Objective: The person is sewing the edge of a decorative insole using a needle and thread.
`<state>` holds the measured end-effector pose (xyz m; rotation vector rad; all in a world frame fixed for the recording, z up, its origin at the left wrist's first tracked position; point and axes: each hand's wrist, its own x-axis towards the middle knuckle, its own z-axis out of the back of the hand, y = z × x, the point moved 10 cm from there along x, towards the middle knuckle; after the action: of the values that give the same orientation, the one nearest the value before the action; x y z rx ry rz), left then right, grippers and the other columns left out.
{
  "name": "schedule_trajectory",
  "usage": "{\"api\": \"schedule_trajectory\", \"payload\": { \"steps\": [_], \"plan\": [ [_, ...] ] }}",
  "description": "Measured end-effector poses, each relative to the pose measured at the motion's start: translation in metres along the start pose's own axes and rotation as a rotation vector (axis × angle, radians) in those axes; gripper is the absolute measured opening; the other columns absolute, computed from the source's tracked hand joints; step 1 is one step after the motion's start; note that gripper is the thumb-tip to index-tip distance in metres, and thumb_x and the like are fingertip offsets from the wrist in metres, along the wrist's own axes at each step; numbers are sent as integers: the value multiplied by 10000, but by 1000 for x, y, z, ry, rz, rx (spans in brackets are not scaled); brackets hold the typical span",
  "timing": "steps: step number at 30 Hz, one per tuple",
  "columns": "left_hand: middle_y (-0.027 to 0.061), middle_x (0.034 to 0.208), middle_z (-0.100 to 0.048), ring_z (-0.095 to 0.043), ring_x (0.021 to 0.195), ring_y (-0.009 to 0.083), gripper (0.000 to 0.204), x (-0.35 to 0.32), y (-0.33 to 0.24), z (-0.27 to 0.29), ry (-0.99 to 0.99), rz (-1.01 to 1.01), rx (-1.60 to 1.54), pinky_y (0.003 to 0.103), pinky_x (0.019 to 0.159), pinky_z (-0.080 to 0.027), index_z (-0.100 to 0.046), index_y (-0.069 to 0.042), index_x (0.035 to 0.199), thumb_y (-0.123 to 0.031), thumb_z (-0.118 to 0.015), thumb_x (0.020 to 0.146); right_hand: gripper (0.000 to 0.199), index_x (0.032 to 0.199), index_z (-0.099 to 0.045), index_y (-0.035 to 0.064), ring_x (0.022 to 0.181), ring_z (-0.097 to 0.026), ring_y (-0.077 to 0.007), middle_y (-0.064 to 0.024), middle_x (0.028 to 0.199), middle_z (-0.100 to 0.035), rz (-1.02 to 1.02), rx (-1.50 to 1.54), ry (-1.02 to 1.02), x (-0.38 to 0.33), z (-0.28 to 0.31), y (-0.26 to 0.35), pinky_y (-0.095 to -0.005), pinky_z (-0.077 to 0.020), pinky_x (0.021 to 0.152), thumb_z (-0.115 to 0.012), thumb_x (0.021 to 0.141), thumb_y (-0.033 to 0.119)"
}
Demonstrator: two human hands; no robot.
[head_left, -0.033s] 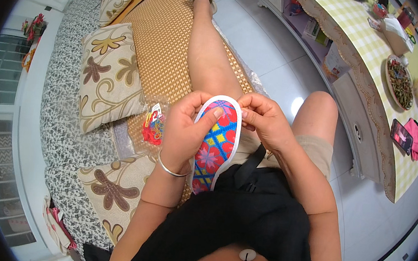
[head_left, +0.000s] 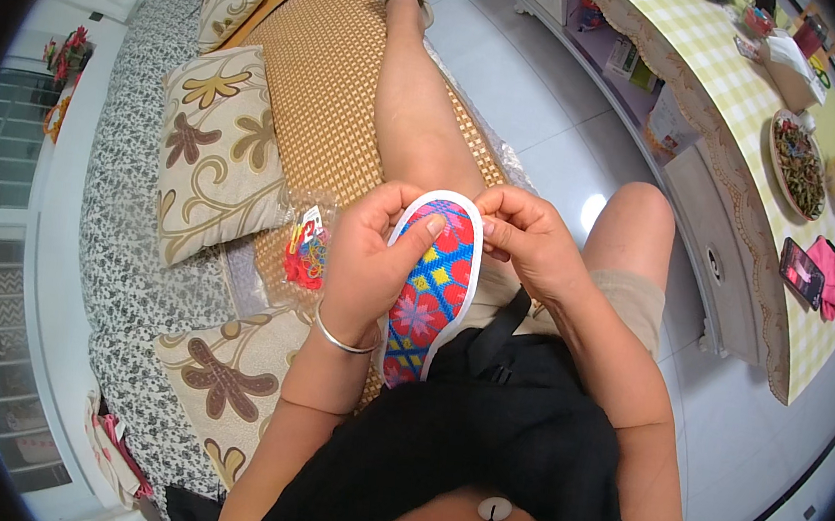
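An embroidered insole (head_left: 425, 306) with a white border stands out in front of my black top, its face patterned in red, blue, yellow and pink. My left hand (head_left: 367, 261) grips it from the left, the thumb pressed flat on the patterned face and the other fingers behind. At its upper right edge, the thumb and bent fingers of my right hand (head_left: 535, 240) pinch the white border. Whether a needle or thread is between those fingers is too small to make out. Beside my left wrist lies a clear plastic bag (head_left: 308, 250) of red and multicoloured thread.
A woven mat (head_left: 319, 80) covers the seat, under my outstretched leg. Patterned cushions (head_left: 217, 146) lie along the left. To the right stands a table with a checked cloth (head_left: 734, 206), bearing a plate of food (head_left: 796, 166), a phone (head_left: 801, 272) and a pink cloth (head_left: 831, 275).
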<state>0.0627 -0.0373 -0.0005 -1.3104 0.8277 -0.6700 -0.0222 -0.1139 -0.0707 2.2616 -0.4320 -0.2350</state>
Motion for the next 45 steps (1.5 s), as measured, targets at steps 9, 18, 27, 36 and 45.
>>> {"api": "schedule_trajectory", "payload": {
  "steps": [9, 18, 27, 36, 45],
  "plan": [
    [49, 832, -657, -594, 723, 55, 141, -1, 0, -4, 27, 9, 50, 201, 643, -494, -600, 34, 946, -79, -633, 868, 80, 962, -606, 16, 673, -495, -26, 18, 802, -592, 20, 19, 5, -1, -9, 9, -177, -412, 594, -566, 929, 76],
    [48, 827, -653, -592, 720, 54, 132, 1, 1, -4, 12, 12, 8, 200, 636, -492, -596, 29, 943, -72, -634, 868, 102, 976, -617, -5, 659, -503, -45, 4, 813, -599, 62, -81, -31, -1, -1, 8, -191, -410, 571, -571, 920, 67],
    [39, 806, -643, -579, 715, 41, 99, 8, -11, 6, -75, -119, 120, 194, 622, -481, -589, 31, 915, -47, -629, 870, 172, 899, -682, 92, 762, -576, -189, -65, 926, -628, 857, -1069, -317, -31, -32, 95, -296, -460, 624, -692, 734, 42],
    [16, 797, -627, -553, 702, 26, 66, 12, -21, 3, -103, -224, 112, 176, 596, -454, -581, 20, 885, -15, -634, 869, 74, 947, -568, 20, 697, -547, -137, -127, 956, -634, 656, -579, -148, -22, -41, 91, -249, -467, 585, -566, 873, 24],
    [20, 752, -623, -558, 668, 20, 76, 3, -22, 16, -219, -249, 141, 168, 565, -449, -573, 26, 864, -13, -637, 870, 102, 1006, -587, 30, 585, -432, -52, -2, 736, -545, 602, -134, -476, -46, 25, 117, -203, -358, 484, -506, 946, 45]
  ]
}}
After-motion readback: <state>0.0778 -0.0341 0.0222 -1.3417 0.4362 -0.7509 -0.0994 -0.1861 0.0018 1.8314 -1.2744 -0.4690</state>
